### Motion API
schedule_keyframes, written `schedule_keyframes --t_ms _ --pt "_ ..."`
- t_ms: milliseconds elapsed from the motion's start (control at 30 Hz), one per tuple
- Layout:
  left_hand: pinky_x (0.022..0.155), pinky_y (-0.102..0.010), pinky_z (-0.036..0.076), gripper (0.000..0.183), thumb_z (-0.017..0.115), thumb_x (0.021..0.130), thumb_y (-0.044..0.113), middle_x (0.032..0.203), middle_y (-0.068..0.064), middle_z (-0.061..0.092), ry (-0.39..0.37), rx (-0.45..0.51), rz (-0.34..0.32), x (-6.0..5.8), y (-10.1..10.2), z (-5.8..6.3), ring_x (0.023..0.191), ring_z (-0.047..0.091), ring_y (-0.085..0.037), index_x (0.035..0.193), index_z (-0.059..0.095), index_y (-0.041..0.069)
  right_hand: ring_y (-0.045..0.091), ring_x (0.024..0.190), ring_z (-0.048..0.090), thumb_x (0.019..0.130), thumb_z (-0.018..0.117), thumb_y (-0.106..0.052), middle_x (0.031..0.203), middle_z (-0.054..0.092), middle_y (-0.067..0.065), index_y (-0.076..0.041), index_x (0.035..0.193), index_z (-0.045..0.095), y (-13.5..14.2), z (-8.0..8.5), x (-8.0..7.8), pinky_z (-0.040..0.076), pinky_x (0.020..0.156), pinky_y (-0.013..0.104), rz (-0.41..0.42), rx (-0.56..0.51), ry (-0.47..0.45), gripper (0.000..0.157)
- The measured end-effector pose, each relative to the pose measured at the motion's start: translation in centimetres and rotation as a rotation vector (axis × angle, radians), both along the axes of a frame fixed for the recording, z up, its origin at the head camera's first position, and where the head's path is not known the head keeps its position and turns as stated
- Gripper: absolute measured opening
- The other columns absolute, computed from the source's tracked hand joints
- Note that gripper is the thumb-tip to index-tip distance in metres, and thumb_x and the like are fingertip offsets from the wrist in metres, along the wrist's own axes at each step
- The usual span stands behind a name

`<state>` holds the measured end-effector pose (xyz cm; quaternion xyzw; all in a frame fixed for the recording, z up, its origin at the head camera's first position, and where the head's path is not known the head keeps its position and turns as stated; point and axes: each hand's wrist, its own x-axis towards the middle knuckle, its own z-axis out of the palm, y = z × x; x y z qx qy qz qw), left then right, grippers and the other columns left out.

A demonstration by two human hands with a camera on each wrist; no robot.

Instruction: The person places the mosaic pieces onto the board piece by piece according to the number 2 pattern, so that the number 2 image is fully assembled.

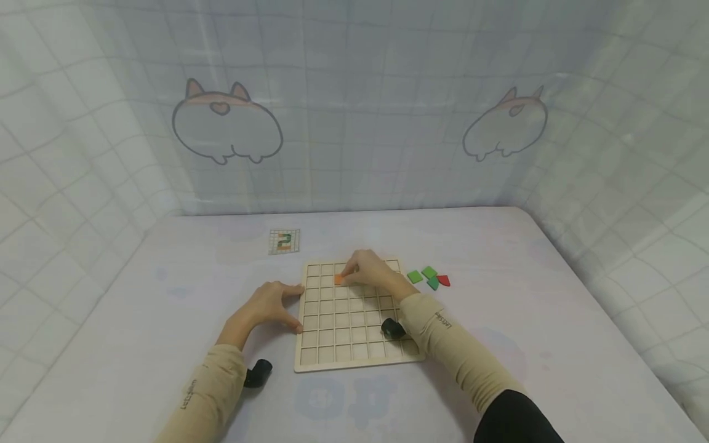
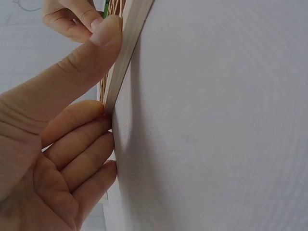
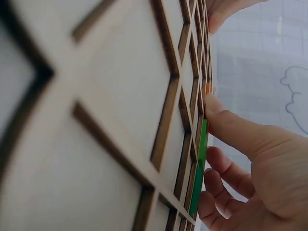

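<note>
On pale wooden grid board [image 1: 341, 320]: flat orange square tile [image 1: 338, 280], presumably light, stiff, best held by edges; right hand [image 1: 368, 268] is pinching it; left hand [image 1: 267, 303], fingers spread, is touching board's edge.

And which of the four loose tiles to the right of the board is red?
The rightmost one, the red tile; the other three are green: two light green squares and one dark green tile.

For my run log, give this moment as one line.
left hand: touching left edge of grid board; right hand: pinching orange tile; right of board: two green squares, dark-green piece, red piece
</note>
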<state>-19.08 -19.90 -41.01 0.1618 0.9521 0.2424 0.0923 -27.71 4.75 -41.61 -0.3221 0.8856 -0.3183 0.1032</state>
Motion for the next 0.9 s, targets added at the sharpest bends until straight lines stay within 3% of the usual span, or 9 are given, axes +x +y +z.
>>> schedule_keyframes --t_ms 167,333,533,900 --pt "0.104 -0.051 0.038 0.085 0.091 0.053 0.029 0.131 -0.02 0.053 -0.001 0.01 0.008 -0.1 -0.1 0.0 0.124 0.046 -0.04 0.125 0.058 -0.001 0.018 0.096 0.059 0.085 0.071 -0.025 0.107 0.066 0.004 -0.007 0.109 0.07 0.1 0.2 0.0 0.052 0.081 0.029 0.025 0.015 0.016 0.03" --pt "0.104 -0.051 0.038 0.085 0.091 0.053 0.03 0.132 -0.02 0.052 0.0 0.004 0.013 -0.2 -0.1 0.0 0.124 0.046 -0.04 0.126 0.058 0.0 0.023 0.101 0.057 0.089 0.065 -0.023 0.115 0.062 0.01 -0.004 0.124 0.061 1.6 1.9 0.5 0.052 0.083 0.035 0.002 -0.038 0.021 0.04" --pt "0.104 -0.052 0.038 0.085 0.09 0.053 0.03 0.131 -0.021 0.053 0.008 0.005 0.005 -0.1 -0.2 -0.1 0.124 0.046 -0.041 0.125 0.058 -0.001 0.026 0.099 0.058 0.091 0.062 -0.014 0.113 0.063 0.016 -0.001 0.126 0.059 5.8 3.4 1.1 0.053 0.084 0.039 -0.014 -0.031 0.083 0.038" --pt "0.105 -0.052 0.036 0.085 0.09 0.054 0.029 0.131 -0.021 0.053 0.001 0.021 0.001 0.0 -0.1 0.0 0.125 0.045 -0.041 0.126 0.058 0.0 0.033 0.098 0.058 0.088 0.064 -0.009 0.111 0.064 0.021 0.004 0.126 0.056 13.3 2.5 1.8 0.054 0.079 0.044 -0.128 -0.003 0.112 0.041"
